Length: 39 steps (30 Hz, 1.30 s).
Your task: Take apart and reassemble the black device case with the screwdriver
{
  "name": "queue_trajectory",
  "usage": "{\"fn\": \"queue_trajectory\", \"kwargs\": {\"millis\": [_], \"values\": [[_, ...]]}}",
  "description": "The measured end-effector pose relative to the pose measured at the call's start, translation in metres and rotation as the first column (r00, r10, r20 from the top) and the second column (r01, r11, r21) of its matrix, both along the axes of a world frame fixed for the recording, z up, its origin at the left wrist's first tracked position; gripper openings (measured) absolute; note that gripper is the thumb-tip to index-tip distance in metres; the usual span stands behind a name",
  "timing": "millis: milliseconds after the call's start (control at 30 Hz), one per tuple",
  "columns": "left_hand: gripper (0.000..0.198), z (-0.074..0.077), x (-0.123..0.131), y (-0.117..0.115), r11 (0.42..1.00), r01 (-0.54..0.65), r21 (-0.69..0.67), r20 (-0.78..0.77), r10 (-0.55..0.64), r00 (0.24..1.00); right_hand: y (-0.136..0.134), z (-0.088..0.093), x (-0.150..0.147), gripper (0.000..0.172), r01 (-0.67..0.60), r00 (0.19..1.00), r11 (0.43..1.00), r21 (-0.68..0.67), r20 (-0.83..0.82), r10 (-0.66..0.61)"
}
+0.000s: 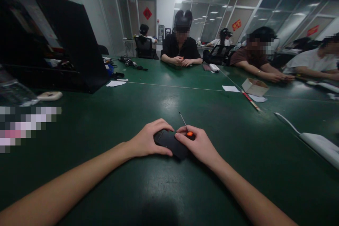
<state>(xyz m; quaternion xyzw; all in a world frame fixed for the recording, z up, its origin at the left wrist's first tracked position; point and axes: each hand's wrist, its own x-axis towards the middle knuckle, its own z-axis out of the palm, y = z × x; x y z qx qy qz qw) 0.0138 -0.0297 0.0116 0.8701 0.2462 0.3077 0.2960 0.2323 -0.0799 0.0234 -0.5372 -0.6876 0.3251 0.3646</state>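
Head view, nearest first: what are the two hands doing?

— Both rest on a green table [111, 183], close in front of the person. The left hand [148, 141] is curled over the left end of a flat black device [171, 143], fingers arched on top and the thumb along its near edge, gripping it. The right hand [200, 144] is closed on the right end of the same device, fingers bent.

— Anything else in the right hand?

— A thin screwdriver [185, 127] with an orange spot at its base. It sits at the fingertips and its metal shaft points up and away to the left. I cannot tell how firmly it is pinched.

— Where does the device lie?

— Flat on the table between the two hands, touching both.

— And farther out?

— On the left a large black case [79, 42] stands open, with a pale oval object [49, 95] just in front of it and a paper slip [116, 83] near its right corner. On the right a white flat object [321, 145] lies at the table edge. Beyond it a small cardboard box [254, 87] sits beside a red pencil [251, 101] and paper.

— People?

— A person in black [180, 47] sits across the table with hands together on it. Two more sit along the right side, forearms on the table. Others sit at desks behind, by glass partitions.
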Motion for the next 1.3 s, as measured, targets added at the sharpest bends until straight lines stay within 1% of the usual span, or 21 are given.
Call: {"fn": "queue_trajectory", "kwargs": {"millis": [100, 167, 233, 300, 400, 467, 500, 567, 633, 733, 833, 933, 1067, 1300], "values": [[0.046, 0.000, -0.001, 0.002, 0.999, -0.029, 0.044, -0.029, 0.031, 0.999, 0.004, 0.003, 0.011, 0.031, -0.012, 0.970, 0.984, 0.177, 0.242, -0.031], [0.042, -0.001, -0.002, 0.005, 0.998, -0.044, 0.043, -0.043, 0.045, 0.998, 0.007, 0.005, 0.022, 0.031, -0.047, 0.924, 0.957, 0.286, 0.376, -0.067], [0.041, -0.001, -0.003, 0.006, 0.998, -0.055, 0.040, -0.050, 0.057, 0.997, 0.011, 0.009, 0.033, 0.034, -0.114, 0.857, 0.923, 0.368, 0.506, -0.096], [0.039, 0.000, -0.005, 0.007, 0.996, -0.068, 0.050, -0.068, 0.071, 0.995, 0.013, 0.014, 0.043, 0.037, -0.204, 0.746, 0.901, 0.384, 0.657, -0.111], [0.036, 0.004, -0.005, 0.004, 0.988, -0.111, 0.108, -0.104, 0.122, 0.987, 0.015, 0.022, 0.048, 0.039, -0.326, 0.536, 0.886, 0.329, 0.837, -0.114], [0.036, 0.004, -0.003, 0.001, 0.976, -0.161, 0.148, -0.131, 0.181, 0.975, 0.016, 0.027, 0.048, 0.041, -0.418, 0.418, 0.853, 0.312, 0.900, -0.125], [0.038, 0.003, -0.001, -0.001, 0.968, -0.193, 0.162, -0.141, 0.217, 0.966, 0.017, 0.030, 0.047, 0.041, -0.460, 0.372, 0.830, 0.315, 0.917, -0.142], [0.044, -0.002, 0.004, -0.003, 0.949, -0.265, 0.170, -0.148, 0.290, 0.946, 0.018, 0.034, 0.048, 0.039, -0.525, 0.312, 0.779, 0.342, 0.929, -0.198], [0.043, -0.006, 0.008, -0.004, 0.936, -0.315, 0.155, -0.126, 0.335, 0.934, 0.019, 0.036, 0.053, 0.037, -0.551, 0.290, 0.738, 0.389, 0.919, -0.267], [0.040, -0.011, 0.013, -0.005, 0.926, -0.351, 0.138, -0.093, 0.365, 0.926, 0.019, 0.035, 0.063, 0.038, -0.548, 0.301, 0.707, 0.446, 0.894, -0.331], [0.038, -0.010, 0.014, -0.005, 0.916, -0.369, 0.156, -0.106, 0.387, 0.916, 0.017, 0.031, 0.068, 0.038, -0.550, 0.308, 0.704, 0.449, 0.893, -0.328], [0.038, -0.008, 0.014, -0.006, 0.904, -0.384, 0.187, -0.132, 0.410, 0.902, 0.018, 0.029, 0.066, 0.037, -0.563, 0.313, 0.695, 0.446, 0.894, -0.320], [0.038, -0.007, 0.014, -0.007, 0.905, -0.375, 0.203, -0.141, 0.406, 0.903, 0.020, 0.027, 0.063, 0.036, -0.577, 0.315, 0.681, 0.452, 0.892, -0.325], [0.036, -0.008, 0.014, -0.008, 0.913, -0.368, 0.177, -0.125, 0.392, 0.912, 0.019, 0.026, 0.068, 0.038, -0.568, 0.320, 0.698, 0.435, 0.899, -0.299]]}}
